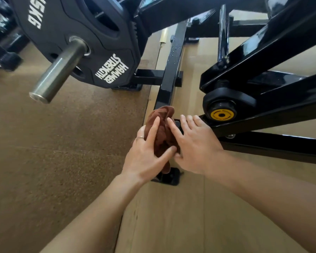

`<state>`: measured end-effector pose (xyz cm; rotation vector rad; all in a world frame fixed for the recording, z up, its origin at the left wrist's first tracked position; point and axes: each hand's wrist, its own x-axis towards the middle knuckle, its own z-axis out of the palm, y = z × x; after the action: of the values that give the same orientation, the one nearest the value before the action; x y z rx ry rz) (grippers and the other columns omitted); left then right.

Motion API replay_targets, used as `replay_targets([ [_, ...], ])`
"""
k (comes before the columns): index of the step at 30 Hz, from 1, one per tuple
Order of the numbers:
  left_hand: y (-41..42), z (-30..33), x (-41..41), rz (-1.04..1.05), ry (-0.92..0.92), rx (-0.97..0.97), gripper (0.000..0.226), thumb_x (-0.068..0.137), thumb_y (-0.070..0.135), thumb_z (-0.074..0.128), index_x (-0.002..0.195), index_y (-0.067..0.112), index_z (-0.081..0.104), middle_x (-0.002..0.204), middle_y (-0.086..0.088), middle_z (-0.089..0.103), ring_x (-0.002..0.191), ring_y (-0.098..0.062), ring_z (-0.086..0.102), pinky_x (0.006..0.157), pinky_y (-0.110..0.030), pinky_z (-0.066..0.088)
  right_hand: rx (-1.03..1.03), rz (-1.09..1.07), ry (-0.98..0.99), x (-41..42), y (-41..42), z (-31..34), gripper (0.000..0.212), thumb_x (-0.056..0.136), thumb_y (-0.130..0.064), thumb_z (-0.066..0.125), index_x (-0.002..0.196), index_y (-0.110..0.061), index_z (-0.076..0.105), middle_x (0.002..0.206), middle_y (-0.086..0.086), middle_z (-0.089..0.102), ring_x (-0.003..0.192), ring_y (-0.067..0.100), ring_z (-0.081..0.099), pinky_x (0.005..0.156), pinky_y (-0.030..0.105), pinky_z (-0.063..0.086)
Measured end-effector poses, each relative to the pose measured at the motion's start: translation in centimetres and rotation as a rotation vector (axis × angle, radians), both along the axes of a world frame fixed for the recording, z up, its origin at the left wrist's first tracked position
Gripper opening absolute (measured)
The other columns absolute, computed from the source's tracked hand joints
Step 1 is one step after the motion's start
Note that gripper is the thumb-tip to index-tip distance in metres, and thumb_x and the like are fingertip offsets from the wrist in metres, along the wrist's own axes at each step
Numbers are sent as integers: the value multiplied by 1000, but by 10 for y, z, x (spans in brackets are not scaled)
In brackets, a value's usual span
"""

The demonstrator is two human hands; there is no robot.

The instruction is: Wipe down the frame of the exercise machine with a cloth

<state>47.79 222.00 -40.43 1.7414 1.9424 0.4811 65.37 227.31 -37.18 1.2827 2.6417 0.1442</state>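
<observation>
Left hand (144,152) fingers pinching brown cloth (161,132) on black frame (169,79), right hand (195,143) fingers spread

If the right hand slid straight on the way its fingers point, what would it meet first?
Probably the yellow-capped pivot hub of the black frame: the right hand points up the picture, its fingertips just short of it. Depth is unclear.
</observation>
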Motion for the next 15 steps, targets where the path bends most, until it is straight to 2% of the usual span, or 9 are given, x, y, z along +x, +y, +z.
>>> replay_targets([
  [2, -3, -9, 4, -15, 61, 76, 85, 91, 64, 57, 152, 65, -2, 157, -2, 27, 132, -30, 50, 94, -51, 57, -24, -17, 9, -1, 3, 3, 101, 95, -57, 44, 161, -8, -14, 167, 26, 15, 154, 39, 17, 127, 48, 10],
  [5, 27, -12, -5, 80, -56, 25, 66, 99, 54, 52, 149, 66, 11, 149, -2, 35, 122, -29, 57, 94, -50, 57, -58, -22, 1, -2, 6, 5, 112, 89, -54, 57, 160, -6, -16, 167, 24, 15, 155, 37, 17, 128, 48, 11],
  [8, 39, -15, -14, 8, -111, 32, 58, 102, 52, 48, 150, 65, 19, 147, 4, 39, 124, -24, 55, 99, -43, 52, -47, -23, 5, -1, 5, 4, 113, 88, -53, 59, 160, -2, -11, 167, 25, 14, 155, 38, 16, 128, 49, 10],
  [10, 55, -16, -16, 45, -166, 37, 55, 104, 48, 46, 153, 59, 23, 145, -1, 45, 130, -22, 50, 101, -36, 45, -30, -16, -19, -1, 3, 2, 114, 88, -52, 59, 159, 1, -13, 168, 27, 8, 156, 40, 13, 128, 50, 8],
  [12, 93, -12, -11, 82, -137, 13, 54, 106, 47, 44, 155, 54, 23, 145, -8, 45, 131, -28, 49, 106, -43, 46, -17, -14, -40, -1, 3, -1, 115, 89, -51, 58, 157, 3, -16, 167, 28, 3, 156, 41, 9, 128, 51, 6],
  [15, 154, -1, 5, 47, 4, -53, 56, 107, 45, 42, 158, 49, 20, 154, -16, 34, 129, -39, 52, 104, -54, 50, -32, -27, -60, -4, 3, -3, 119, 88, -54, 59, 155, 5, -21, 167, 29, -1, 156, 42, 6, 128, 52, 5],
])
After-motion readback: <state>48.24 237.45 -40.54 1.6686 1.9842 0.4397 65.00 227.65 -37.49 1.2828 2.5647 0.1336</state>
